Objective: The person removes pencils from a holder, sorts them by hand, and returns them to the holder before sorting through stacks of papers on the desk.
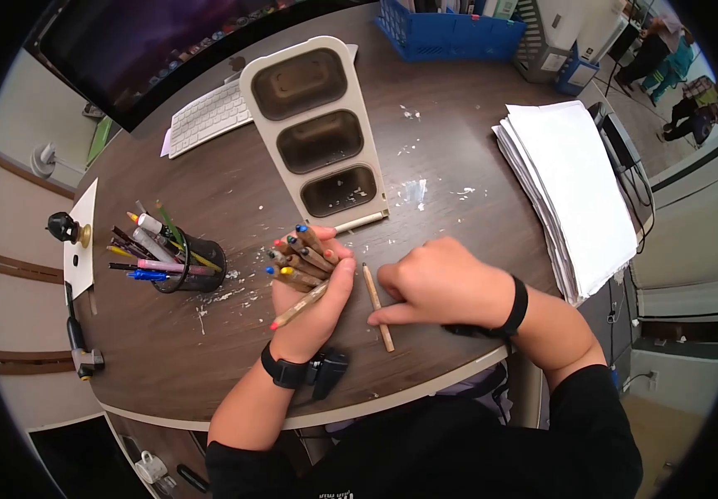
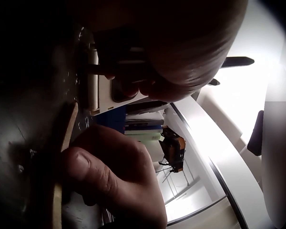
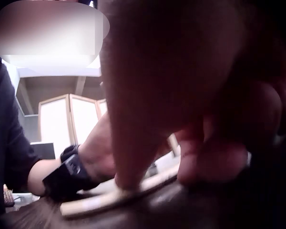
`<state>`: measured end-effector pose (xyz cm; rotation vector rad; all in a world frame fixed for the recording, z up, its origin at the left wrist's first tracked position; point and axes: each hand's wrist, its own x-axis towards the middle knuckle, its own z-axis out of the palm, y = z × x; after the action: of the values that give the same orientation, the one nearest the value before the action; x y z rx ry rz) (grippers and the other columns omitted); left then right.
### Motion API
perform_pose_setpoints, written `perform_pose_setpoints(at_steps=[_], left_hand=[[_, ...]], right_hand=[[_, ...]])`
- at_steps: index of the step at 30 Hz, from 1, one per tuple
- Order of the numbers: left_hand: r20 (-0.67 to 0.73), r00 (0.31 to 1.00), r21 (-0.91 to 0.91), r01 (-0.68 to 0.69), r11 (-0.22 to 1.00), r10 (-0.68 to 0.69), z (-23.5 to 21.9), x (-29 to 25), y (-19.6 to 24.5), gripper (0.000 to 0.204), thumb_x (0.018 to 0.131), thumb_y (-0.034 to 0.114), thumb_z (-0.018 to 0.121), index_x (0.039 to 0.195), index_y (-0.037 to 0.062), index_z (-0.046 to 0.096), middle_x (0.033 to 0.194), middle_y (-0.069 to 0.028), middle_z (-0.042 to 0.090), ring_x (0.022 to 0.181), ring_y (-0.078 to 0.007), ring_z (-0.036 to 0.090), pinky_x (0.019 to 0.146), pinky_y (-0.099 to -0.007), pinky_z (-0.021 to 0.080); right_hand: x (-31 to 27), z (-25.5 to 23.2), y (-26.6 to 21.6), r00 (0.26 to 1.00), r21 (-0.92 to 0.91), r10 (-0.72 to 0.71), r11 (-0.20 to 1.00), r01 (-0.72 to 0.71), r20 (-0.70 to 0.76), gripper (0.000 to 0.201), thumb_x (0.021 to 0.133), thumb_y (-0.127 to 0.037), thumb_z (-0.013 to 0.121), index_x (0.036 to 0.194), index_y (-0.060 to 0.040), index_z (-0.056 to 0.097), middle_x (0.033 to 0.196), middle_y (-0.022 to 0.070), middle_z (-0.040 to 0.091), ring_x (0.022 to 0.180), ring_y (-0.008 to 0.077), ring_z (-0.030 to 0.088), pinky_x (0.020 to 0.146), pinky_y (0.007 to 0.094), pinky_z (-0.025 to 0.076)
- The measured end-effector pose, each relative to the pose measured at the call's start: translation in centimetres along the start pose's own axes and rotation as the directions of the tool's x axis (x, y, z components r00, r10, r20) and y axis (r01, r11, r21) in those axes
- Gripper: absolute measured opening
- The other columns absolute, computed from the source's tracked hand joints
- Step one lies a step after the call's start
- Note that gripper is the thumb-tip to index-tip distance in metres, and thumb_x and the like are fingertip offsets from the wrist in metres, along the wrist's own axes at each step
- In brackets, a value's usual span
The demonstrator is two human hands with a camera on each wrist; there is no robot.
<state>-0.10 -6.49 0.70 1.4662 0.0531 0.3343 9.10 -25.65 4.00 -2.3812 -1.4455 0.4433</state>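
My left hand (image 1: 319, 314) grips a bundle of brown wooden colored pencils (image 1: 311, 258), with red, blue, yellow and green tips fanned out above the fist. One pencil in it slants across toward the wrist, its red tip low. To its right a single wooden pencil (image 1: 385, 335) lies on the table, and my right hand (image 1: 442, 283) holds it between thumb and curled fingers. The right wrist view shows thumb and fingertips on this pencil (image 3: 90, 206) close over the tabletop. Beyond the left hand stands a beige holder (image 1: 288, 137) with three dark compartments.
A black mesh cup (image 1: 201, 270) of pens stands on the left. A paper stack (image 1: 571, 179) lies on the right, a blue basket (image 1: 450, 35) at the back. Behind the holder are a keyboard (image 1: 209, 116) and monitor (image 1: 151, 50). White flakes dot the table (image 1: 450, 141).
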Motion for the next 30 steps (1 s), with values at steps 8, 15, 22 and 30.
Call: perform_pose_setpoints(at_steps=[8,15,22,30], left_hand=[[-0.033,0.997,-0.046,0.065,0.997,-0.067,0.0,0.3,-0.8,0.050,0.094,-0.005,0.071,0.136,0.0047,0.047,0.109,-0.0033,0.061,0.098,-0.0086,0.060,0.084,-0.0255,0.053],[-0.075,0.996,-0.013,0.050,0.999,-0.051,-0.3,0.3,-0.9,0.036,0.092,-0.005,0.071,0.121,0.0055,0.053,0.104,-0.0023,0.063,0.095,-0.0087,0.062,0.083,-0.0251,0.052],[-0.040,0.998,-0.038,0.052,0.998,-0.053,0.1,0.2,-0.5,0.033,0.091,-0.006,0.072,0.116,0.0059,0.055,0.106,-0.0046,0.065,0.100,-0.0112,0.064,0.088,-0.0272,0.053],[0.016,0.999,0.034,-0.039,0.999,0.039,-0.1,0.4,-0.7,0.041,0.090,-0.008,0.071,0.123,0.0060,0.051,0.114,-0.0058,0.063,0.105,-0.0109,0.062,0.090,-0.0263,0.052]], right_hand=[[0.3,0.7,1.1,0.941,0.029,0.171,0.985,-0.170,-0.293,0.020,0.086,-0.025,0.070,0.089,-0.0056,0.064,0.082,0.0146,0.069,0.073,0.0366,0.070,0.065,0.0464,0.056],[1.1,-0.5,0.9,0.906,0.316,0.193,0.946,-0.071,-0.377,0.017,0.085,-0.018,0.071,0.092,-0.0043,0.064,0.080,0.0126,0.070,0.066,0.0311,0.068,0.060,0.0413,0.054],[1.2,0.3,0.4,0.799,0.454,0.079,0.854,0.254,-0.596,0.016,0.089,-0.009,0.076,0.102,-0.0052,0.067,0.082,0.0027,0.068,0.063,0.0091,0.065,0.056,0.0250,0.051],[1.9,0.8,0.7,0.841,0.464,0.010,0.837,0.289,-0.542,0.015,0.091,-0.007,0.075,0.104,-0.0031,0.067,0.092,0.0079,0.068,0.074,0.0139,0.070,0.061,0.0288,0.056]])
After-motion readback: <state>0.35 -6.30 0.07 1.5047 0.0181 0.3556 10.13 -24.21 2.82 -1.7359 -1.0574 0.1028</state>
